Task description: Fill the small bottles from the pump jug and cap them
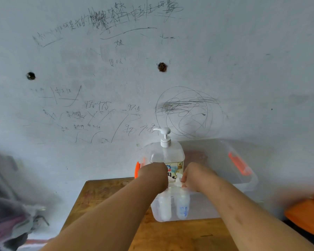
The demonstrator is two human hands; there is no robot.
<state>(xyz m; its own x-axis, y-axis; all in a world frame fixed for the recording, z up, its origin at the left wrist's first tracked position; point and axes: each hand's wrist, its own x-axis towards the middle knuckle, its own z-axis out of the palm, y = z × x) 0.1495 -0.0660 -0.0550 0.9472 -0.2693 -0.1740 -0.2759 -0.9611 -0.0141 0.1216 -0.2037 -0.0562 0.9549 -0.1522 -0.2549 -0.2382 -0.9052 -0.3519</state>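
Observation:
A clear pump jug (pixel 166 154) with a white pump head and a printed label stands at the back of the wooden table. In front of it, a clear plastic bin (pixel 203 209) holds two small translucent bottles, one plain (pixel 164 208) and one with blue print (pixel 183 207). My left hand (pixel 153 175) is curled over the bin's far left rim; what it grips is hidden. My right hand (pixel 192 175) pinches a small white piece (pixel 179 180), maybe a cap, just above the bottles.
The wooden table (pixel 116 196) stands against a scribbled white wall. A large clear storage box (pixel 223 160) with orange latches lies behind and right of the jug. Blurred cloth lies at the left (pixel 9 214), an orange thing at the right edge (pixel 308 214).

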